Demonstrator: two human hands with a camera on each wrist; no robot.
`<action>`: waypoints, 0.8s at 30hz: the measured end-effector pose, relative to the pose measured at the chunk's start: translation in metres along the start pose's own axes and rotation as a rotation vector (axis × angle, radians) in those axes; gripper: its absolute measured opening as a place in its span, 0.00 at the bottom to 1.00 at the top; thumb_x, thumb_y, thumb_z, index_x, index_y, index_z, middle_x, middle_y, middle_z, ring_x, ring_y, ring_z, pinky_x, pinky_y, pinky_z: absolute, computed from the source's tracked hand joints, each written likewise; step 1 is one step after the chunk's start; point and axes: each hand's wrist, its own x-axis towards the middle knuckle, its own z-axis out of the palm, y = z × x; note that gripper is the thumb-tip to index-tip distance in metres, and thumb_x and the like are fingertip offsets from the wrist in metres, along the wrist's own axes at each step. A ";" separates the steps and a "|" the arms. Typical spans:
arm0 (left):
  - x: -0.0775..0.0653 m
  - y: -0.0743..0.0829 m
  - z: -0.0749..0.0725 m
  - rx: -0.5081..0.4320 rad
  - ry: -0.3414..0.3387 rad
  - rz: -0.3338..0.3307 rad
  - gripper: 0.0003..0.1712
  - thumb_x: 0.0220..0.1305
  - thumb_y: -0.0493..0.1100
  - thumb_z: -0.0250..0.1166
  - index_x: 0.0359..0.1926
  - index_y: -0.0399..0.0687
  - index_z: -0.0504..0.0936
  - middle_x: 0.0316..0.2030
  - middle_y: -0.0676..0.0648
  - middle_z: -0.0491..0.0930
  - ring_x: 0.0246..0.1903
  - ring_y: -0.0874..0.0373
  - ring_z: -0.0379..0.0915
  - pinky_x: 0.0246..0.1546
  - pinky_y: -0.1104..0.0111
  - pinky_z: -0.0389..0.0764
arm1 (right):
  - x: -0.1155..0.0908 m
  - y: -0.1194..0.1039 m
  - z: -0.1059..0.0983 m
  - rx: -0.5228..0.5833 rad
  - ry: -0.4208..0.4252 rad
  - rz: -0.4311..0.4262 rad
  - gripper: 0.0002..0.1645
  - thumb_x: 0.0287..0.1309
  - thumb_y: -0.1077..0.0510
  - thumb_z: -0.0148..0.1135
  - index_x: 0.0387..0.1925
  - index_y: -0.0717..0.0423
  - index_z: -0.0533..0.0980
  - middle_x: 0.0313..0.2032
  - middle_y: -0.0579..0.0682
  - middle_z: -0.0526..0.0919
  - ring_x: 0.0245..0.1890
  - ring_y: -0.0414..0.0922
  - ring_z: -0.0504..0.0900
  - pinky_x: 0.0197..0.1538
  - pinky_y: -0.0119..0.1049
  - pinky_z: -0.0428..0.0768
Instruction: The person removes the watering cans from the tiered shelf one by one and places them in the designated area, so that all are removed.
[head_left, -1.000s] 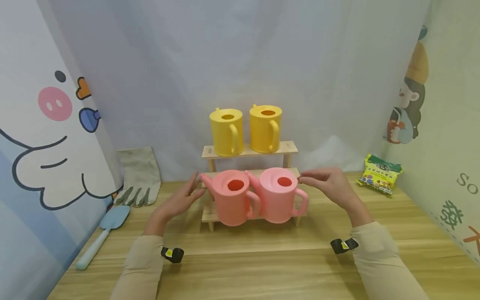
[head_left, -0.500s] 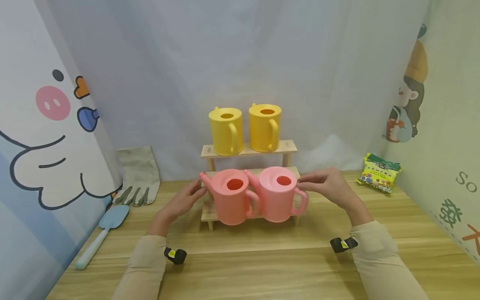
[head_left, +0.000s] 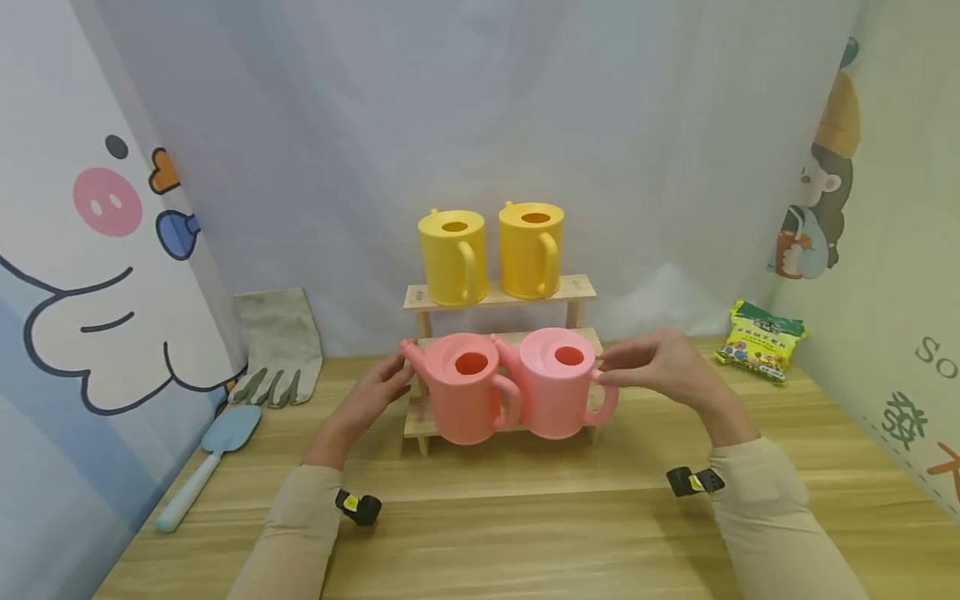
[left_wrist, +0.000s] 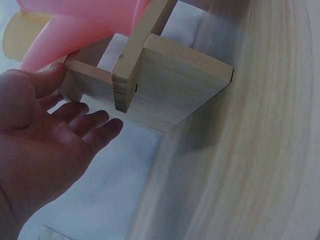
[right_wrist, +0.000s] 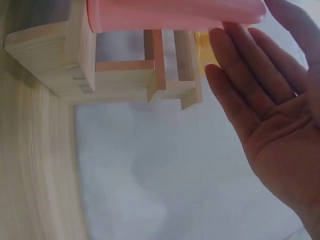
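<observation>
In the head view, a coral-pink watering can (head_left: 462,408) and a lighter pink one (head_left: 553,400) stand side by side low on a stepped wooden rack (head_left: 420,427), spouts to the left. My left hand (head_left: 369,401) is at the rack's left side, fingertips behind the coral can's spout. In the left wrist view its thumb (left_wrist: 49,80) lies right at a plank's end, other fingers loosely extended. My right hand (head_left: 667,372) is beside the lighter can's handle (head_left: 609,400), thumb tip overlapping it. The right wrist view shows its fingers (right_wrist: 242,65) nearly straight, tips right at the pink plastic.
Two yellow watering cans (head_left: 453,258) stand on the rack's top shelf (head_left: 577,287). At left lie a grey glove (head_left: 279,346) and a pale blue hand trowel (head_left: 213,462). A yellow-green packet (head_left: 761,342) lies at right. Curtains with printed figures enclose the table (head_left: 517,542).
My left hand has moved in to the right, up to the rack's side behind the spout. My right thumb has edged over the lighter can's handle. The cans keep their places on the rack.
</observation>
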 end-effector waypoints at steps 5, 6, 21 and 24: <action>0.000 -0.002 -0.001 0.000 0.005 0.001 0.34 0.80 0.49 0.51 0.78 0.41 0.53 0.78 0.41 0.46 0.76 0.45 0.42 0.71 0.48 0.58 | 0.001 -0.007 0.002 -0.054 -0.020 -0.023 0.18 0.49 0.52 0.80 0.40 0.57 0.89 0.37 0.49 0.89 0.40 0.45 0.87 0.44 0.37 0.85; 0.000 -0.002 -0.001 0.002 0.006 0.002 0.34 0.80 0.48 0.51 0.78 0.41 0.53 0.78 0.41 0.46 0.76 0.46 0.42 0.71 0.48 0.57 | 0.001 -0.007 0.002 -0.059 -0.024 -0.028 0.17 0.49 0.53 0.80 0.40 0.57 0.89 0.37 0.49 0.89 0.40 0.45 0.87 0.44 0.37 0.85; -0.002 0.000 0.000 0.016 0.007 -0.017 0.34 0.80 0.48 0.50 0.78 0.42 0.53 0.78 0.42 0.46 0.76 0.45 0.40 0.72 0.48 0.55 | 0.001 -0.010 0.002 -0.082 -0.037 -0.016 0.12 0.55 0.55 0.76 0.38 0.58 0.89 0.35 0.49 0.89 0.40 0.46 0.85 0.45 0.41 0.83; -0.001 -0.001 0.000 0.014 0.011 -0.021 0.34 0.80 0.49 0.50 0.78 0.42 0.53 0.78 0.42 0.46 0.76 0.46 0.41 0.72 0.48 0.55 | 0.002 -0.011 0.003 -0.095 -0.026 -0.004 0.09 0.55 0.57 0.75 0.35 0.58 0.89 0.32 0.48 0.89 0.37 0.46 0.84 0.44 0.42 0.82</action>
